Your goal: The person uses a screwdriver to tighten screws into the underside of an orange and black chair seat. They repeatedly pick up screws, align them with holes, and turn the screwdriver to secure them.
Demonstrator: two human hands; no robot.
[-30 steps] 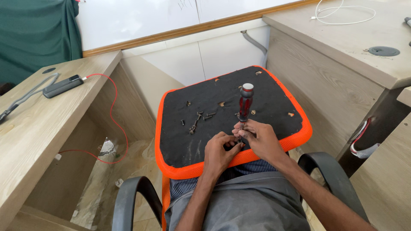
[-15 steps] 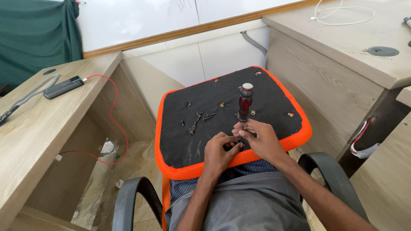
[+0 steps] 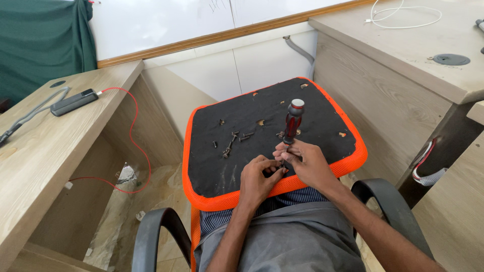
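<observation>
Grey cloth covers the person's lap at the near edge, between the two curved black plastic armrests (image 3: 151,231) of the chair they sit in. Resting on the lap is an upturned seat pad with a black fabric underside and orange mesh rim (image 3: 222,199). At its near edge the left hand (image 3: 257,179) curls, fingertips pinched together on something small at the foot of the tool; what it grips is hidden. Touching it, the right hand (image 3: 305,161) is wrapped loosely round the lower shaft of an upright screwdriver with a red and black handle and grey cap (image 3: 292,123), fingers bent rather than spread. The step in hand looks like seating the driver tip on a fastener near the rim; the next move likely calls for steady downward pressure with the shaft kept vertical. Just left and farther, a cluster of small dark loose screws (image 3: 232,143) lies on the fabric. Far left, a dark slim rectangular device (image 3: 74,102) with a thin red cable (image 3: 132,146) sits on a pale wooden desk (image 3: 40,151).
</observation>
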